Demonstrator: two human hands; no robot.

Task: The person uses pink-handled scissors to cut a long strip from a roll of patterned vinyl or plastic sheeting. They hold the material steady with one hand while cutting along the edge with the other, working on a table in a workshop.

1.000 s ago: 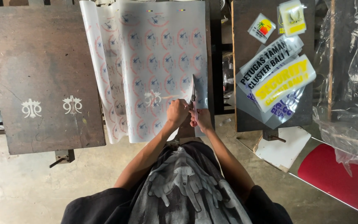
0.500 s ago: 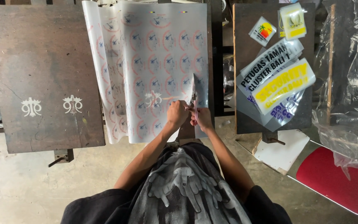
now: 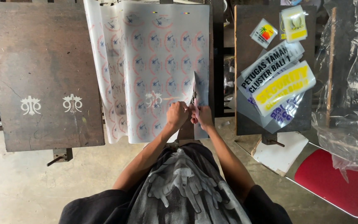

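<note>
The view is evenly lit by soft daylight, moderately bright, with no hard shadows. The pale printed sheet (image 3: pixel 154 70) is the brightest area, close to washed out along its upper edge. The dark surface (image 3: pixel 38 74) on the left reads dull and flat. The crumpled clear plastic (image 3: pixel 353 83) on the right catches whitish glare in its folds. Focus is fairly sharp in the centre; the lower corners turn slightly softer, and straight edges bow a little near the borders.

Yellow banner-shaped label (image 3: pixel 284 86) atop white label (image 3: pixel 270 66), right board; two small square labels (image 3: pixel 263 32) above.
</note>
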